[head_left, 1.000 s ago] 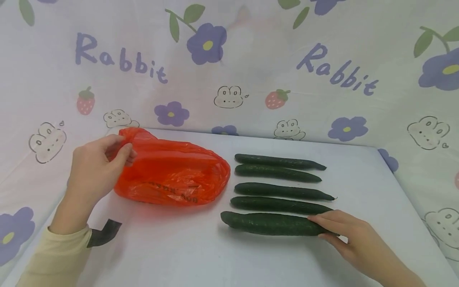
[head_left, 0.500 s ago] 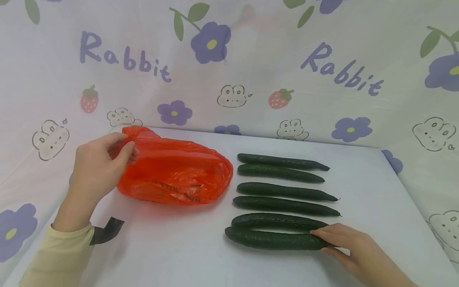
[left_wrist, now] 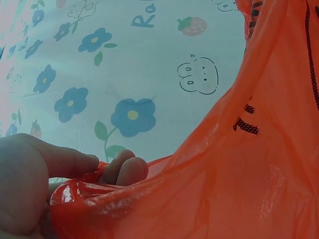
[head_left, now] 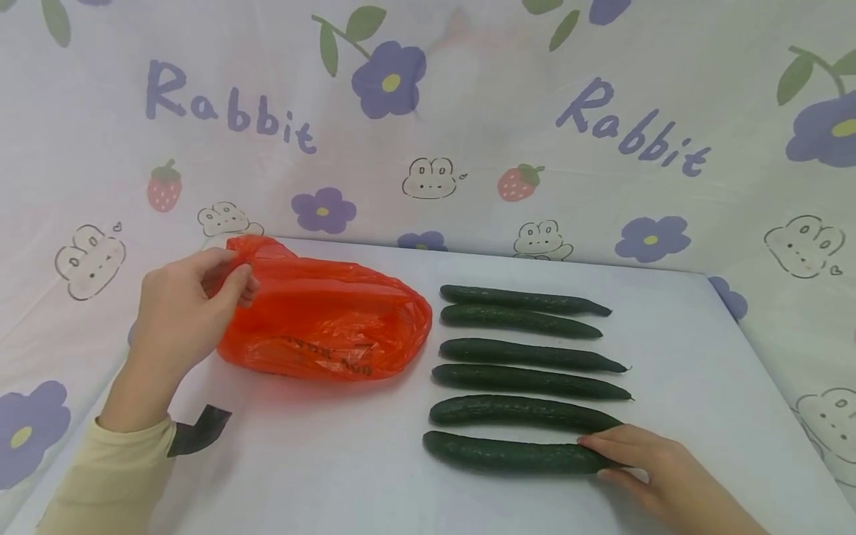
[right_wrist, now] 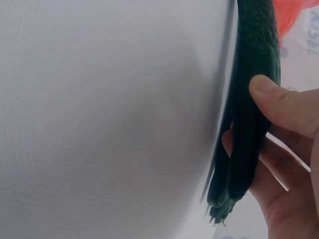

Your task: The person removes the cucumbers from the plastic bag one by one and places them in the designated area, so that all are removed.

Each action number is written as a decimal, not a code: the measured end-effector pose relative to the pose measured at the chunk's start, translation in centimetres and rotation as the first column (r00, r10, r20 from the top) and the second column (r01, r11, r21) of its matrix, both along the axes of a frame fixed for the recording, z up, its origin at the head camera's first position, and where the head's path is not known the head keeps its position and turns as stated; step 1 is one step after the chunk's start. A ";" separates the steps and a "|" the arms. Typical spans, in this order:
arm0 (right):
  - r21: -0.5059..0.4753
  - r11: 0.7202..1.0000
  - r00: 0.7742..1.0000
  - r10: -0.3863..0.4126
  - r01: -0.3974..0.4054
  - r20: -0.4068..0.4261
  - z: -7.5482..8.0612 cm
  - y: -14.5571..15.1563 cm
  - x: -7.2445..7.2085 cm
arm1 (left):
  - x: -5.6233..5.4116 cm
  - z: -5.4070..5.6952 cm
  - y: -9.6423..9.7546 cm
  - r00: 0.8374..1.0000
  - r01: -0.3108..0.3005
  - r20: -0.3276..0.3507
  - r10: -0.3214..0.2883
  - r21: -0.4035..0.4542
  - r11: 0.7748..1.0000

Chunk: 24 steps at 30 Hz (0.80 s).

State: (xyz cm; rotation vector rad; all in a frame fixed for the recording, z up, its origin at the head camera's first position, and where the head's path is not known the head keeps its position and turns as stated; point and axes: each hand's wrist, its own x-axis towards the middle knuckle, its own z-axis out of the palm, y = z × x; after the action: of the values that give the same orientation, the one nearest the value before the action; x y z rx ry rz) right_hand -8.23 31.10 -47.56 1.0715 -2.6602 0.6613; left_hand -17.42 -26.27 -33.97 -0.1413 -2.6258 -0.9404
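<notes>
In the head view, my right hand [head_left: 669, 472] grips the right end of the cucumber [head_left: 508, 453] nearest to me. The right wrist view shows the thumb on one side of this cucumber [right_wrist: 254, 55] and fingers curled round the other. Several more dark green cucumbers [head_left: 521, 412] lie beyond it in a row, roughly parallel. On the left, a red plastic bag [head_left: 314, 319] with black print lies on its side, its mouth near my left hand [head_left: 177, 312]. That hand pinches the bag's edge between thumb and fingers, as the left wrist view shows with the bag [left_wrist: 259, 179] stretched away from it.
A white tabletop [head_left: 321, 461] bears everything. Behind it hangs a white cloth [head_left: 468, 89] printed with rabbits, flowers and strawberries. A dark strap end [head_left: 200, 431] sticks out from the left sleeve [head_left: 107, 475].
My right hand has drawn its cucumber toward me, uncovering another cucumber behind it; a gap now shows between the two. The left hand keeps its hold on the bag.
</notes>
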 end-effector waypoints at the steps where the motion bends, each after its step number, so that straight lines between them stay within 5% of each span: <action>1: 0.001 1.000 1.000 0.000 0.000 0.001 -0.1 0.0 0.0 | 0.0 0.0 0.0 1.000 -0.001 0.004 0.001 -0.001 1.000; 12: 0.116 0.993 0.997 -0.043 0.035 0.066 0.0 0.0 0.8 | 0.8 -0.3 0.2 1.000 -0.005 0.025 0.006 -0.024 1.000; 18: 0.191 0.977 0.992 -0.104 0.089 0.067 0.3 0.0 1.3 | 1.7 -0.6 0.4 0.989 -0.020 -0.146 0.009 -0.070 0.997; 24: 0.147 0.964 0.973 -0.229 0.222 0.029 1.1 -0.4 1.9 | 3.0 -0.2 0.6 0.935 -0.020 -0.355 -0.027 -0.129 0.991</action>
State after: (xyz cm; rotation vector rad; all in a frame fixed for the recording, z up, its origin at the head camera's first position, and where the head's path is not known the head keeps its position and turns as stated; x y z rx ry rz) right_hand -6.35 30.71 -46.51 0.7741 -2.8477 0.4621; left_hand -14.44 -25.64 -34.19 -0.3180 -2.3467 -0.6685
